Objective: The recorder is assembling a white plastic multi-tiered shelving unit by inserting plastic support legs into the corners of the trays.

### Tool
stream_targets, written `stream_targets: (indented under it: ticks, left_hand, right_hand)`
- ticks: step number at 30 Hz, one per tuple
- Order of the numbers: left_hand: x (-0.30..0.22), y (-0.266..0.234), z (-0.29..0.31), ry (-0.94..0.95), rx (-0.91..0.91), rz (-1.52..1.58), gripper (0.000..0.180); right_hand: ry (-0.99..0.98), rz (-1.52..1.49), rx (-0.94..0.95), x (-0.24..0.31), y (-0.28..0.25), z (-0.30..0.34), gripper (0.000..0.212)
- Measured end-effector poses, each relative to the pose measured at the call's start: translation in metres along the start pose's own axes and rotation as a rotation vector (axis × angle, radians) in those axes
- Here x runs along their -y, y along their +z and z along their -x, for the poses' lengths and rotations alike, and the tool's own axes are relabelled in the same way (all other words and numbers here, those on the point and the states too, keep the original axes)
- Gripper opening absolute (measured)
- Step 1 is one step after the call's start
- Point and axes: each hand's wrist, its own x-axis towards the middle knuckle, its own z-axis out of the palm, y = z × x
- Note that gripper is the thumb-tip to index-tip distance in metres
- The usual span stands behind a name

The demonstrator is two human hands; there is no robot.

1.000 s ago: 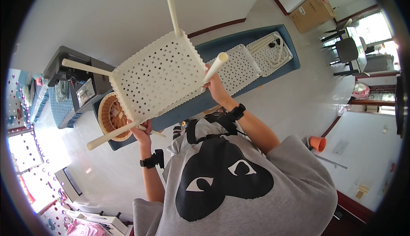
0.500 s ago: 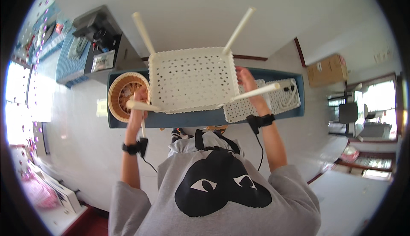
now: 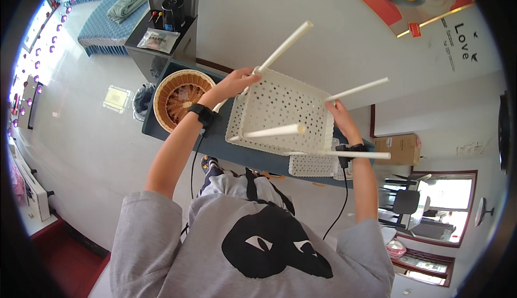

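I hold a white plastic rack basket (image 3: pixel 285 112) with star-shaped holes over a long blue-grey table. Four white poles stick out from its corners, one rising (image 3: pixel 285 46) at its far left. My left hand (image 3: pixel 235 84) is closed on that corner, at the foot of the pole. At the opposite side, my right hand (image 3: pixel 342 119) grips the basket's edge beside another pole (image 3: pixel 358 89). The basket is tilted. Below it and partly hidden, a second white perforated basket (image 3: pixel 312 166) lies on the table. A round wicker basket (image 3: pixel 167 82) stands left of my left forearm.
The blue-grey table (image 3: pixel 215 150) runs along the wall. Beyond its left end stand a dark cabinet (image 3: pixel 183 42) with a kettle (image 3: pixel 173 15) and a waste bin (image 3: pixel 142 101). A cardboard box (image 3: pixel 396 149) is at the right. Black cords hang from both my wristbands.
The rack basket has turned clockwise and shifted to the right. My left hand has moved from its near-left pole to the far-left corner. The view has swung too.
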Motion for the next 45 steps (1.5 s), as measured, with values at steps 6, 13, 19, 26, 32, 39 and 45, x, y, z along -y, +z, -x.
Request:
stream_targets:
  ticks: [6, 13, 19, 26, 32, 39, 45]
  left_hand:
    - [0.008, 0.007, -0.011, 0.028, 0.024, -0.035, 0.046]
    - [0.014, 0.000, -0.016, 0.000, 0.054, -0.133, 0.070]
    - [0.003, -0.008, -0.008, -0.056, 0.084, -0.023, 0.066]
    - [0.001, -0.007, -0.011, -0.099, 0.151, 0.108, 0.049]
    - [0.002, -0.004, -0.021, -0.005, 0.205, -0.109, 0.038]
    - [-0.013, -0.004, -0.019, 0.034, 0.138, -0.518, 0.042]
    - [-0.023, 0.006, -0.027, -0.028, 0.100, -0.495, 0.033]
  right_hand:
    - [0.051, -0.094, -0.127, 0.001, 0.015, 0.005, 0.046]
    - [0.033, 0.045, -0.228, -0.016, 0.002, 0.002, 0.044]
    - [0.051, 0.141, -0.329, -0.002, 0.016, 0.003, 0.058]
    - [0.095, 0.055, -0.296, 0.010, 0.003, -0.001, 0.057]
    - [-0.199, 0.332, -0.181, 0.027, -0.008, -0.001, 0.036]
    - [-0.036, 0.239, -0.162, 0.006, 0.007, 0.001, 0.051]
    - [-0.175, 0.053, -0.113, 0.011, 0.005, -0.006, 0.055]
